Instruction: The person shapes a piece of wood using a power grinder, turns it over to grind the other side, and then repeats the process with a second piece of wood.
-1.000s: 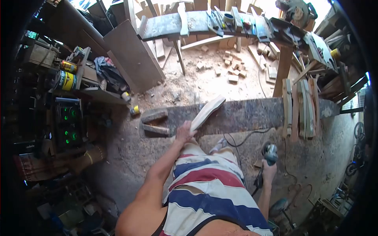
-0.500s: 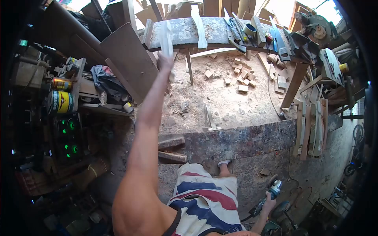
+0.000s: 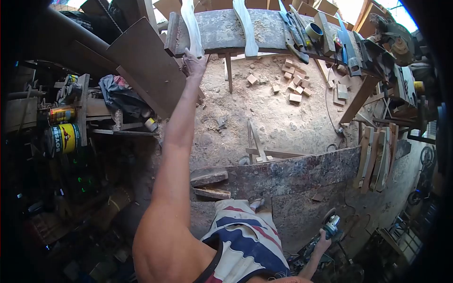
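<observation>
A pale, curved wooden leg (image 3: 191, 28) rests at the left end of the workbench, its near end at the front edge. My left hand (image 3: 194, 65) is at that near end with the arm stretched out, fingers closed on the wood. A second wooden leg (image 3: 246, 29) of similar shape lies to its right, apart from my hand. Down at my right side, my right hand (image 3: 322, 241) is wrapped round an angle grinder (image 3: 331, 227), its disc end pointing up and forward.
The workbench (image 3: 217, 33) also carries handsaws, chisels (image 3: 293, 29) and a roll of tape (image 3: 314, 31). Wood blocks (image 3: 295, 85) lie among shavings on the floor beyond a low board (image 3: 302, 167). Paint cans (image 3: 66, 138) stand on the left shelf; wood strips (image 3: 377, 158) lean at right.
My left hand has carried the blurred wooden leg forward and down onto the bench, where it now lies parallel to the other. The grinder stays at my right side.
</observation>
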Motion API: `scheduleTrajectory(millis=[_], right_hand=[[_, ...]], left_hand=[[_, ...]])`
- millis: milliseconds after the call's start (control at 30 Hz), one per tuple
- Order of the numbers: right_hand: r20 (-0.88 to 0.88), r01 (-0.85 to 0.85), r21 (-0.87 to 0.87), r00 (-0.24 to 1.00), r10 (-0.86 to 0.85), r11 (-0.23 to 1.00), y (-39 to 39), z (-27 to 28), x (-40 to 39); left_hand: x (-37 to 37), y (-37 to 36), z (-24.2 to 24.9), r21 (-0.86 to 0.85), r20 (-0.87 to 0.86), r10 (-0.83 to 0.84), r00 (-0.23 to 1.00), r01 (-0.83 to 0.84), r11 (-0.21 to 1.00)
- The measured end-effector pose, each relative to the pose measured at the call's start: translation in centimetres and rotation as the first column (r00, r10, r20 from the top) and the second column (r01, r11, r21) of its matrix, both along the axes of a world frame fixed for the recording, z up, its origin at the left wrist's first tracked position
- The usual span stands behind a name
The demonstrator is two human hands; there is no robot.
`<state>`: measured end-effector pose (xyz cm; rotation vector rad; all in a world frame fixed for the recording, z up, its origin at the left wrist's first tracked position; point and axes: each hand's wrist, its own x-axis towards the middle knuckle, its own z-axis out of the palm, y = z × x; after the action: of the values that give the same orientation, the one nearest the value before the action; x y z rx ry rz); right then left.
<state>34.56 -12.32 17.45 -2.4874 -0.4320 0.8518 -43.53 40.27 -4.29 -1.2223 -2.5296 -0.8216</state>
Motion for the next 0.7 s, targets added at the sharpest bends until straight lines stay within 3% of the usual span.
scheduleTrajectory(millis=[33, 100, 133, 167, 200, 267, 367, 467, 600, 633, 700], right_hand=[[0.001, 0.002, -0.003, 1.000, -0.002, 1.000, 0.2, 0.0, 0.0], [0.003, 0.001, -0.005, 1.000, -0.001, 1.000, 0.6, -0.2, 0.1], [0.023, -0.012, 0.031, 1.000, 0.011, 0.999, 0.6, -0.7, 0.4], [0.041, -0.029, 0.063, 0.999, 0.026, 0.998, 0.5, -1.5, 0.6], [0.063, -0.046, 0.090, 0.997, 0.041, 0.995, 0.3, -1.6, 1.0], [0.035, -0.044, 0.070, 0.999, 0.041, 0.997, 1.8, 0.0, -1.1], [-0.022, -0.038, 0.024, 0.999, 0.038, 0.999, 4.2, 3.6, -5.1], [0.005, -0.102, 0.052, 0.995, 0.102, 0.993, 1.4, 2.2, -2.2], [0.088, -0.111, 0.166, 0.991, 0.098, 0.980, -2.0, -0.8, 0.1], [0.072, -0.091, 0.165, 0.994, 0.080, 0.982, -2.1, -1.5, 0.1], [0.035, -0.044, 0.157, 0.999, 0.039, 0.987, -2.2, -0.6, -0.9]], left_hand=[[1.1, -0.4, 0.2, 0.061, -0.155, 0.023, 0.988, -0.014, 0.998], [5.3, -1.7, 1.4, 0.121, -0.232, -0.188, 0.954, 0.220, 0.968], [8.8, -1.1, 1.6, 0.226, 0.041, -0.484, 0.874, 0.463, 0.857], [13.0, -0.3, 2.7, 0.308, 0.100, -0.592, 0.799, 0.541, 0.782], [16.5, 0.3, 3.6, 0.142, 0.103, -0.548, 0.830, 0.533, 0.834], [21.5, 3.7, 3.5, -0.045, 0.321, -0.349, 0.881, 0.382, 0.923], [23.4, 8.6, 3.7, -0.065, 0.452, -0.179, 0.874, 0.232, 0.970], [21.5, 11.7, 2.4, -0.163, 0.573, -0.129, 0.809, 0.267, 0.950], [18.0, 12.0, 0.0, -0.136, 0.401, -0.154, 0.903, 0.225, 0.965], [16.8, 11.4, -0.9, -0.047, 0.313, -0.214, 0.925, 0.241, 0.970], [14.9, 9.2, -0.1, -0.049, 0.170, -0.236, 0.957, 0.248, 0.968]])
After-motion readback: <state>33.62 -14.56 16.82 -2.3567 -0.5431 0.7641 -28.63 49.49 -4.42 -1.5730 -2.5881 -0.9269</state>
